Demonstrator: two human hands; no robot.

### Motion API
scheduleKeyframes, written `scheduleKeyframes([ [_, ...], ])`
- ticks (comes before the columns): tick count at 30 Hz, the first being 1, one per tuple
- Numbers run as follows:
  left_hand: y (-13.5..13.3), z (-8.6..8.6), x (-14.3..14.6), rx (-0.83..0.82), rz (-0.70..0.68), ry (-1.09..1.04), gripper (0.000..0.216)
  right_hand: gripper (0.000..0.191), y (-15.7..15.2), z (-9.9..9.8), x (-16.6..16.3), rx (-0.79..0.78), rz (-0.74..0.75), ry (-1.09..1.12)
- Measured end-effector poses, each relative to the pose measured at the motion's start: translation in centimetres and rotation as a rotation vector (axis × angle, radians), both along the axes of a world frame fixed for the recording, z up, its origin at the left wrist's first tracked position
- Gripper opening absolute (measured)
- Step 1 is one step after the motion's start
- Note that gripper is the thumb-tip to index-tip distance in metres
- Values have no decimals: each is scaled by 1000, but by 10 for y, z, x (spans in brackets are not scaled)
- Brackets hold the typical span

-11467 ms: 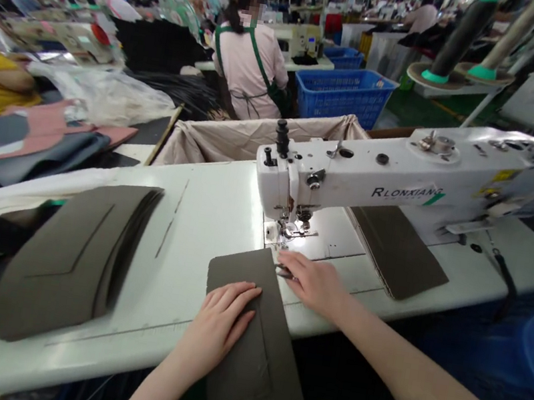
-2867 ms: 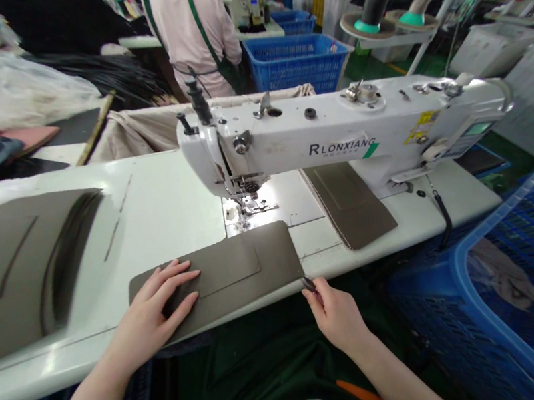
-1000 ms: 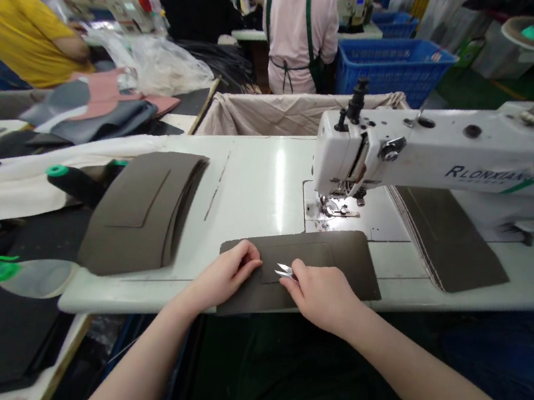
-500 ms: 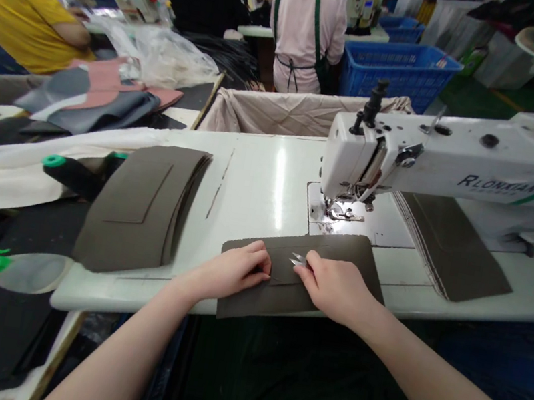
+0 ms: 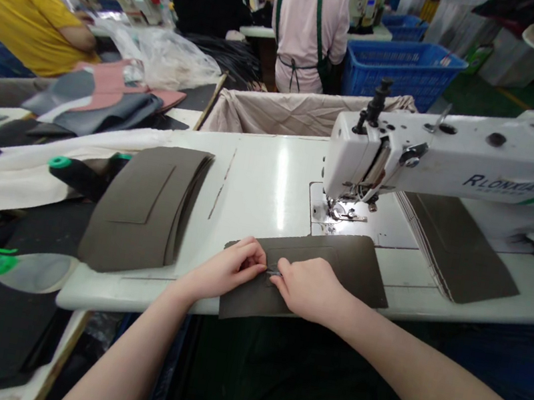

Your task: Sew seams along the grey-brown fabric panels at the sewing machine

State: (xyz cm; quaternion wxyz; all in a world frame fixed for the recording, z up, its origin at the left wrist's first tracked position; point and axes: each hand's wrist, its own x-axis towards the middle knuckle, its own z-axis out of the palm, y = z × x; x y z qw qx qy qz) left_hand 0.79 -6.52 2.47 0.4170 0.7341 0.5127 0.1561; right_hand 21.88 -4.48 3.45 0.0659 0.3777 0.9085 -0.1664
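Note:
A dark olive-grey panel [image 5: 352, 267] with a stitched patch lies at the front edge of the white sewing table [image 5: 250, 177]. My right hand [image 5: 308, 288] grips small thread snips [image 5: 274, 272], their blades pointing left over the panel. Just left of the blade tips, my left hand [image 5: 231, 265] rests on the panel with thumb and forefinger pinched together. Whatever is in that pinch is too small to make out. Behind the panel stands a white sewing machine [image 5: 446, 154], its needle area lit.
Left of my hands is a stack of similar panels [image 5: 139, 207]; another panel stack [image 5: 456, 250] lies under the machine arm. A black thread cone [image 5: 78, 177] lies at far left. Beyond the table are a cloth-lined bin [image 5: 270, 116], a blue crate [image 5: 402, 69] and two people.
My right hand has moved left with the snips, bringing the blades up to my left fingertips. My left hand stays pinched in nearly the same place.

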Motion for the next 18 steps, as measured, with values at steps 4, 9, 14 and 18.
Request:
scheduleKeyframes([
  [4, -1, -2, 2, 16, 7, 14, 17, 34, 2, -1, -9, 15, 44, -14],
  [9, -1, 5, 5, 24, 33, 0, 19, 33, 2, 5, -5, 8, 47, -14],
  [14, -16, 27, 5, -54, -171, -104, 36, 37, -6, 13, 72, -22, -251, 214],
  [18, -34, 36, 34, -77, -235, -71, 30, 35, -40, -11, 155, 18, -639, 516],
])
